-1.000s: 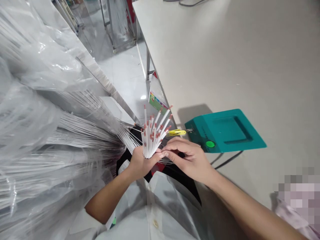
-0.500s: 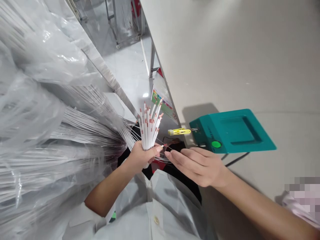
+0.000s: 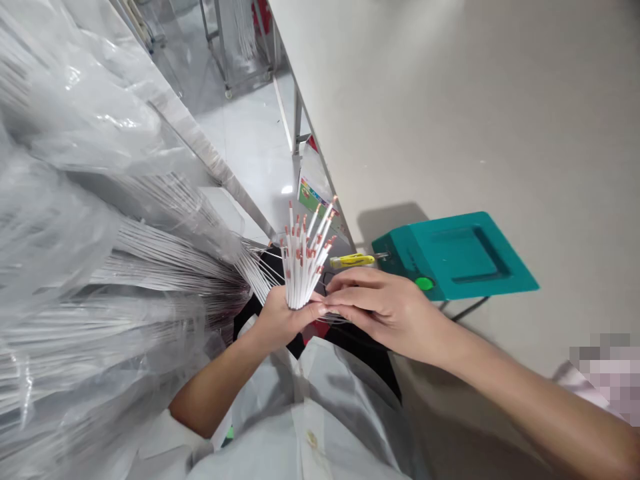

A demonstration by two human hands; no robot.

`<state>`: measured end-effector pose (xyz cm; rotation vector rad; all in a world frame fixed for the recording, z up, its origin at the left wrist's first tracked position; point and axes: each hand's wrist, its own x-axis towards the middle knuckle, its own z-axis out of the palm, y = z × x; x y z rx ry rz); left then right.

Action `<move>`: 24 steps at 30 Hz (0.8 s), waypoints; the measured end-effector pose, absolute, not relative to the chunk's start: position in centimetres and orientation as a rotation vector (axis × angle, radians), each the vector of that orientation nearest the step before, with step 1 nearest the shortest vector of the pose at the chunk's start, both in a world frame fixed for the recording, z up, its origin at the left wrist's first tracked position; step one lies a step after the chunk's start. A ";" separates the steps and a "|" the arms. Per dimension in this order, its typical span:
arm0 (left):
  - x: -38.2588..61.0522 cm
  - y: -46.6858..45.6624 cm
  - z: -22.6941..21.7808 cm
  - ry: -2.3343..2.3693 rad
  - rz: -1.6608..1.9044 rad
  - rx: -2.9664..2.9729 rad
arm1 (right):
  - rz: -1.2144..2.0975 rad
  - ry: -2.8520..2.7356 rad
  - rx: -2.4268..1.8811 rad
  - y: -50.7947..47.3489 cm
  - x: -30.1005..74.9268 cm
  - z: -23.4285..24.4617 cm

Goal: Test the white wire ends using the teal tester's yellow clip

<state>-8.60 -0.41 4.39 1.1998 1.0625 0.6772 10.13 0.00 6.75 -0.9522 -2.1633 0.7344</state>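
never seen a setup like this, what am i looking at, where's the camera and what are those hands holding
There is no machine arm here, just a person's two bare hands. The camera is worn on the head, looking forward and down. The left hand grips a bundle of white wires with copper-coloured tips. The right hand brings its fingertips to the left thumb; anything between them is too small to make out. On the pale table sits a teal device with a green button and a yellow piece in front. Many more white strands lie at the left, partly under clear plastic.
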 end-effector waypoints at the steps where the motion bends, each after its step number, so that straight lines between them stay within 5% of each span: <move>1: -8.8 -0.4 4.3 1.033 0.664 1.214 | 0.793 -2.187 -0.928 0.2 10.2 6.7; 16: -8.3 -0.8 3.0 0.810 0.871 0.689 | 1.587 -0.897 -0.926 -1.7 5.5 3.9; 24: -7.2 -1.5 2.5 0.923 0.931 0.593 | 1.228 -1.075 -1.142 -2.2 5.6 3.8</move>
